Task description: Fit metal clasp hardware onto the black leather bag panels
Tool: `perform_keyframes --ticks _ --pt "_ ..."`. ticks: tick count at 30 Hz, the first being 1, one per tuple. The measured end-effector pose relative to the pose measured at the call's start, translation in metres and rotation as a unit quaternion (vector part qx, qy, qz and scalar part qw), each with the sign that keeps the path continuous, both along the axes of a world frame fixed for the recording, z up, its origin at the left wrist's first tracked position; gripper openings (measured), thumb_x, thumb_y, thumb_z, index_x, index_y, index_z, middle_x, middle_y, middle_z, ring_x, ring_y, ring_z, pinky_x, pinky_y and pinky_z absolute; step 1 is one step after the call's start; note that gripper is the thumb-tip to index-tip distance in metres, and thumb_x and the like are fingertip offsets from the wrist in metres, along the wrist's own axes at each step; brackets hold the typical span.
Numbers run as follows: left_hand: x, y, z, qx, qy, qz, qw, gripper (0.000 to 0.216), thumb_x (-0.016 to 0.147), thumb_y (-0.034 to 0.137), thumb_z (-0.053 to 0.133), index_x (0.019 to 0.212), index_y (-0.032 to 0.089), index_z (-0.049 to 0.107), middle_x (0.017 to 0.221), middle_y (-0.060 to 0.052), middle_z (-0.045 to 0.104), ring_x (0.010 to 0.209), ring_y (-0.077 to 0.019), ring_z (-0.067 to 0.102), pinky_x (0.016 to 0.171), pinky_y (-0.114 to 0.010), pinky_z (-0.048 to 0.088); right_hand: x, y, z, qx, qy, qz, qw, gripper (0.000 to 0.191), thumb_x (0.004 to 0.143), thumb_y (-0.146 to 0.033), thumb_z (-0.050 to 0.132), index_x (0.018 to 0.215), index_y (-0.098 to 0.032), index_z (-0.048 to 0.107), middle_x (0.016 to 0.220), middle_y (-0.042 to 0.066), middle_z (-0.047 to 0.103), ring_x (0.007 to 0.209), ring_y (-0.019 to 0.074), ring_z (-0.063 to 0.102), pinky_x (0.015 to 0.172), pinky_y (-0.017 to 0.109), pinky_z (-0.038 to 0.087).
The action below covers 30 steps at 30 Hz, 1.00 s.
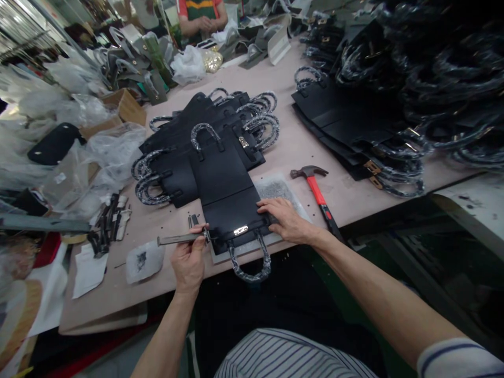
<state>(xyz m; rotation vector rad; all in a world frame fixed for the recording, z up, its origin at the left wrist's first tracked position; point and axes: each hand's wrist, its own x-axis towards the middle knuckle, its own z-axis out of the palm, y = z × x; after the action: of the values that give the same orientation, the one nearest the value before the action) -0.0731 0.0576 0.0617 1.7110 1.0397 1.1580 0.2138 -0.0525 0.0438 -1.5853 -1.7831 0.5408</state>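
Observation:
A flat black handbag panel (pixel 226 173) lies before me, with a plastic-wrapped handle at each end and a shiny metal clasp (pixel 241 230) near its close edge. My left hand (pixel 190 258) pinches a slim metal hand punch (pixel 179 239) at the panel's left near corner; whether its tip touches the leather I cannot tell. My right hand (pixel 289 219) rests on the panel's right edge, fingers bent over it; what lies under the fingertips is hidden. Beneath the panel is a pale board (pixel 281 191). Right of it lies a claw hammer (pixel 318 197) with a red and black handle.
More black bag panels (pixel 177 181) are stacked behind, and a large pile (pixel 354 115) fills the right. A small plastic tray (pixel 145 262) with dark bits sits left, near several black tools (pixel 108 223). Plastic bags (pixel 114 152) crowd the left. Another person's hands (pixel 205 24) show at the back.

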Motion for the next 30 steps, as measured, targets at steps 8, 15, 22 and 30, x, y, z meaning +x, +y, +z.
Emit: perform_keyframes --ticks 8,15,22,30 --pt "0.064 -0.028 -0.006 0.012 -0.024 -0.138 0.990 0.015 0.089 0.024 0.072 0.103 0.019 0.071 0.117 -0.009 0.074 0.109 -0.0235 0.071 0.102 -0.044 0.057 0.001 0.000 0.002 0.003 0.020 -0.005 1.000 0.061 0.068 -0.008 0.055 0.128 -0.023 0.054 0.141 0.010 0.055 0.131 0.0315 0.045 0.108 0.054 0.032" --pt "0.077 -0.028 -0.013 0.026 0.013 -0.173 0.985 0.010 0.089 0.022 0.071 0.099 0.020 0.070 0.116 -0.009 0.074 0.110 -0.0236 0.070 0.103 -0.046 0.056 -0.004 0.000 0.005 0.021 0.029 -0.029 0.999 0.049 0.070 -0.011 0.059 0.118 -0.023 0.057 0.136 0.011 0.057 0.128 0.0327 0.047 0.107 0.053 0.034" --pt "0.076 -0.028 -0.012 0.006 0.000 -0.188 0.982 0.011 0.087 0.021 0.075 0.098 0.020 0.072 0.115 -0.009 0.075 0.109 -0.0241 0.071 0.102 -0.045 0.057 -0.004 -0.005 0.001 0.027 0.084 -0.029 0.996 0.037 0.070 -0.009 0.053 0.104 -0.024 0.052 0.128 0.008 0.062 0.124 0.0288 0.054 0.117 0.057 0.018" --pt "0.085 -0.025 -0.003 0.030 0.030 -0.214 0.976 0.008 0.088 0.021 0.073 0.096 0.020 0.072 0.115 -0.010 0.075 0.109 -0.0232 0.071 0.101 -0.042 0.058 -0.005 -0.005 0.001 0.044 0.075 -0.032 0.996 0.035 0.069 -0.008 0.051 0.100 -0.024 0.052 0.123 0.006 0.063 0.120 0.0263 0.056 0.118 0.054 0.020"
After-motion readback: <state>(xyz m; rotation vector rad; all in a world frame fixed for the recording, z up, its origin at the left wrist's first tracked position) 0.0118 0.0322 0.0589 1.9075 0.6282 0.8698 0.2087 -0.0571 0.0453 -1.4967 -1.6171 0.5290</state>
